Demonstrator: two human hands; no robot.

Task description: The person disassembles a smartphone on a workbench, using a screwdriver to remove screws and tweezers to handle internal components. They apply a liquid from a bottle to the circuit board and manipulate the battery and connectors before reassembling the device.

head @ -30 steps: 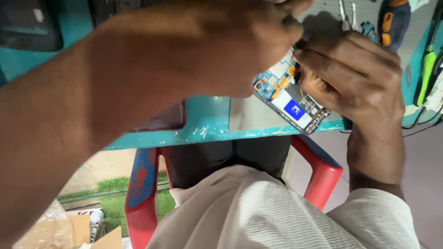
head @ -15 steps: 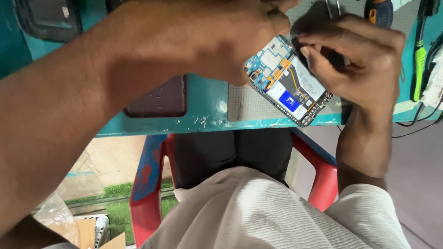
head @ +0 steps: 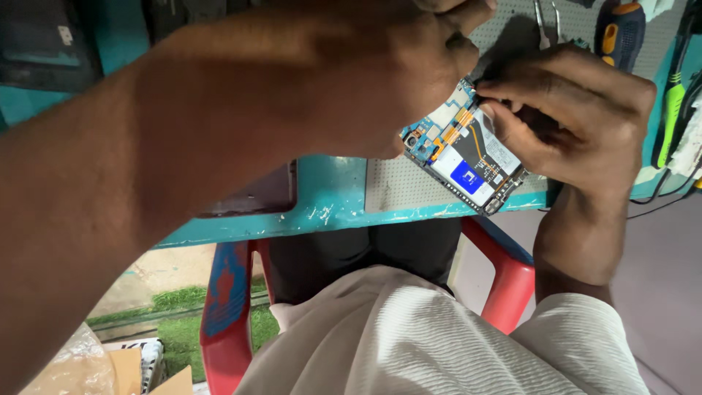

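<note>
An opened phone [head: 468, 164] with its back cover off shows a blue circuit board, orange flex cables and a blue-labelled battery. It is held tilted above the table's front edge. My left hand [head: 398, 80] reaches across from the left and grips the phone's upper left side. My right hand [head: 578, 121] is on the right, fingertips pinched at the phone's top edge and thumb resting on the board. A small dark tool [head: 540, 121] seems to sit inside that grip, mostly hidden by the fingers.
A grey perforated mat [head: 398, 186] lies on the teal table [head: 322, 216]. Tweezers [head: 545, 22], an orange-and-black screwdriver [head: 614, 33] and a green one [head: 669, 110] lie at the back right. A dark device [head: 252, 194] lies at left. I sit on a red chair [head: 504, 281].
The phone sits a little lower and further left in view than a second ago, showing more of its board. Both hands stay on it, the right fingertips still at its top edge.
</note>
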